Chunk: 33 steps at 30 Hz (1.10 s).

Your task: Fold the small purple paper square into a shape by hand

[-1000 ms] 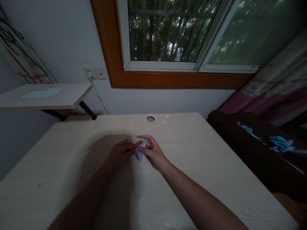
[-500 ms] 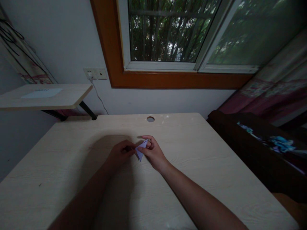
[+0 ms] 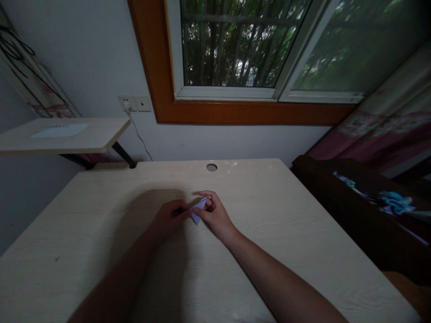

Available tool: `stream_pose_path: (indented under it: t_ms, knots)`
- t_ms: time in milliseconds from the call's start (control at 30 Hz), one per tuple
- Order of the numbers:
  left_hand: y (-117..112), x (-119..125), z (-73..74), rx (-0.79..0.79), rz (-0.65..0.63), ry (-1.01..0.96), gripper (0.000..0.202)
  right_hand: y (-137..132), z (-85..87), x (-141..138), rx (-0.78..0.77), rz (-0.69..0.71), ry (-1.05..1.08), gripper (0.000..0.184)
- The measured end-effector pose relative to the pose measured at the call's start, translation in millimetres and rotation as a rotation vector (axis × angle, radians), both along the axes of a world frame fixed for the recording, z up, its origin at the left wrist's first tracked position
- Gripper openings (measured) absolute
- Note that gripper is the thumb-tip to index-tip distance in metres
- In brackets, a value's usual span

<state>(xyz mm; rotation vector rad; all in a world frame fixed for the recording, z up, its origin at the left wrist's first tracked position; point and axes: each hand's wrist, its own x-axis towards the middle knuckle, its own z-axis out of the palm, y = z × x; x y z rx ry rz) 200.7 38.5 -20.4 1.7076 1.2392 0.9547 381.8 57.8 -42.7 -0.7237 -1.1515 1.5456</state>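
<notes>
A small piece of folded purple paper (image 3: 198, 210), roughly triangular, is held between my two hands above the desk. My right hand (image 3: 215, 213) grips it from the right, thumb across its near face and the other fingers behind. At its left corner, my left hand (image 3: 172, 214) pinches the paper between thumb and fingertips. One point of the paper hangs downward, and the folds on its back are hidden.
The pale wooden desk (image 3: 256, 193) has a round cable hole (image 3: 211, 167) near its back edge. A raised shelf (image 3: 77, 143) with a paper sheet (image 3: 60, 130) stands at the back left. A white cord (image 3: 139, 138) runs down the wall from the socket.
The left fingers have closed slightly more on the paper's left corner. Otherwise the hands and the paper stay in almost the same place.
</notes>
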Motion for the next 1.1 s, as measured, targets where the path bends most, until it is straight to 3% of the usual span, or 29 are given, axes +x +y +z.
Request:
stream_pose_path:
  t_ms: [233,433,633,800,967,1100]
  knots:
    - [0.5,-3.6,-2.0,-0.101,-0.015,-0.081,0.028,2.1,3.2,3.4,0.018,-0.136,-0.034,0.045]
    - [1.6,-7.5,-6.9,-0.13,-0.007,-0.127,0.025,9.1,7.6,9.8,-0.021,-0.27,0.071,0.047]
    - [0.3,-6.7,-2.4,-0.162,-0.004,-0.188,0.025,12.1,7.6,12.9,-0.049,-0.347,0.139,0.043]
    - [1.0,-6.6,-0.5,-0.153,0.017,-0.218,0.025,11.8,7.4,12.7,-0.035,-0.229,0.092,0.029]
    - [0.2,-4.5,1.0,-0.16,0.017,-0.228,0.026,4.9,11.2,9.2,-0.003,-0.031,-0.017,0.043]
    - [1.1,-4.1,-1.4,-0.145,0.009,-0.176,0.026,3.7,11.2,7.8,-0.005,-0.042,0.002,0.042]
